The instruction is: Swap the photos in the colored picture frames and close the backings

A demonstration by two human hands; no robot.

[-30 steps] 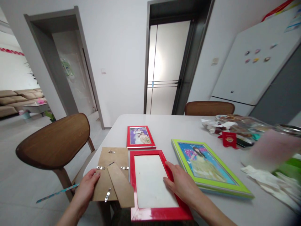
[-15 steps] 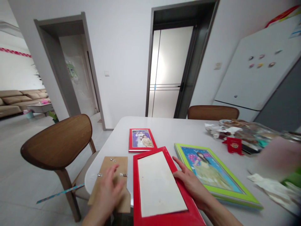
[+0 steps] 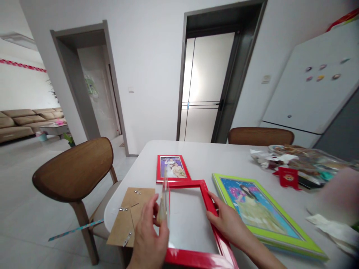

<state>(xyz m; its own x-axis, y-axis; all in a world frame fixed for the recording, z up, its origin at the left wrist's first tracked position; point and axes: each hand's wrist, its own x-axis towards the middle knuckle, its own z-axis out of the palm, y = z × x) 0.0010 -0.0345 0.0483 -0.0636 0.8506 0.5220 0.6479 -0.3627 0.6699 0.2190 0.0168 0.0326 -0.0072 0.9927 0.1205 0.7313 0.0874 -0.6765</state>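
My right hand [image 3: 224, 217] is closed around the right side of a red picture frame [image 3: 200, 257], which tilts over the near part of the table. Through the frame's opening a pale grey-white surface shows; whether glass covers it I cannot tell. Over the frame's left side, my left hand [image 3: 151, 233] pinches a thin white-backed sheet [image 3: 165, 194] that stands nearly edge-on. Left of that hand lies a brown backing board [image 3: 125, 220] with metal clips. Beyond sits a smaller red frame [image 3: 175, 170] with a group photo. On the right lies a lime-green frame [image 3: 260, 213] with a portrait.
The white table [image 3: 204, 153] has a brown wooden chair [image 3: 75, 168] at its left and another chair [image 3: 260, 135] behind it. Plastic-wrapped items [image 3: 305, 160], a red card [image 3: 288, 178] and crumpled tissue [image 3: 333, 228] crowd the right side.
My left hand has moved from above the backing board to the red frame and now holds the white-backed sheet, lifted out of the frame's opening. My right hand stays on the frame.
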